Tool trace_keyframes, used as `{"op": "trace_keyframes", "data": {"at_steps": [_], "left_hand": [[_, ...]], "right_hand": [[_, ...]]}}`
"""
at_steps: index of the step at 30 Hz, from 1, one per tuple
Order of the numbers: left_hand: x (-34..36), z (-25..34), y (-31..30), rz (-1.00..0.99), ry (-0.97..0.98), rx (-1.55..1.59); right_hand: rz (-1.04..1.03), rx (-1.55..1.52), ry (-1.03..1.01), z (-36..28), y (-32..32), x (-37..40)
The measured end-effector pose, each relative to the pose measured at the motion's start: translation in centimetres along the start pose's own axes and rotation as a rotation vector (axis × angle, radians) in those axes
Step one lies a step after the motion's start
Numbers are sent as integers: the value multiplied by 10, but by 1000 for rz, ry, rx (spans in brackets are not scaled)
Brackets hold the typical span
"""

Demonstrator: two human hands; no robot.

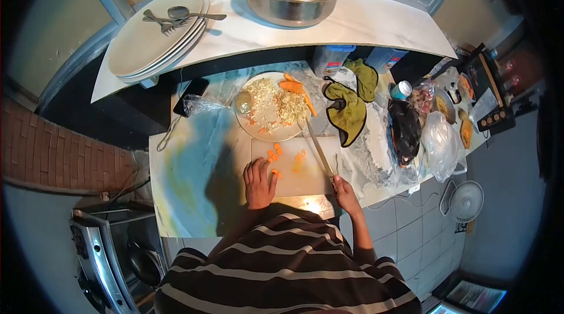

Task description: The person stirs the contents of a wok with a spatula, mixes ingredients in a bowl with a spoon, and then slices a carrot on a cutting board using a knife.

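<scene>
A white cutting board [320, 182] lies before me with orange carrot slices [277, 148] at its left and smaller bits [300, 155] near its middle. My left hand [259, 185] rests at the board's left edge, fingers apart, close beside the slices and holding nothing. Off the board's right side, my right hand [343, 190] is closed round the handle of a long knife [320, 152]. The blade slants up and left, its tip at the rim of a round plate [267, 135]. On that plate are shredded vegetables [291, 106], carrot pieces [291, 86] and a small round item.
Green cloths [348, 115] lie right of the plate. Further right are a black bag [404, 132] and a clear plastic bag [439, 143]. A phone [192, 95] is at the left. The shelf above holds stacked plates [138, 49] with cutlery and a steel bowl [292, 9].
</scene>
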State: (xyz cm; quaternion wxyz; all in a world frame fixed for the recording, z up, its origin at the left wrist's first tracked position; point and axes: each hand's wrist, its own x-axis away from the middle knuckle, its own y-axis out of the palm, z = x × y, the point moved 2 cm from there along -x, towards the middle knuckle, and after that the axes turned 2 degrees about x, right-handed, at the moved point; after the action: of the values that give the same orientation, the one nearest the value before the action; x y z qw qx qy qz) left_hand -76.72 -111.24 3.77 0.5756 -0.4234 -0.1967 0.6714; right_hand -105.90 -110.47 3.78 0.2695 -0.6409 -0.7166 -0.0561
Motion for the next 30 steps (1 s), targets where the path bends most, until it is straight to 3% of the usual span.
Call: {"op": "trace_keyframes", "data": {"at_steps": [5,7,11,15,17,20,23,25,27,30], "left_hand": [[7,-12,17,41,-60,47],[16,-18,31,104,106,-259],[7,3,10,77,-13,-208],[3,8,10,154,-107,-259],[5,8,9,129,-102,-210],[1,5,11,128,-109,-205],[5,-2,10,83,-123,-165],[6,-2,12,100,-103,-169],[6,2,12,91,-76,-149],[10,-7,16,73,-121,-164]], "right_hand": [[-20,185,-147,2,-17,-24],[-64,202,-292,7,-25,-36],[-361,30,-96,-5,-43,-40],[-526,-78,-143,1,-45,-49],[-592,-52,-131,36,-42,-64],[-522,-310,-37,37,-27,-75],[-511,-108,-176,19,-35,-71],[-611,-46,-33,9,-43,-66],[-378,-60,-74,28,-33,-66],[-321,-80,-8,16,-35,-50]]}}
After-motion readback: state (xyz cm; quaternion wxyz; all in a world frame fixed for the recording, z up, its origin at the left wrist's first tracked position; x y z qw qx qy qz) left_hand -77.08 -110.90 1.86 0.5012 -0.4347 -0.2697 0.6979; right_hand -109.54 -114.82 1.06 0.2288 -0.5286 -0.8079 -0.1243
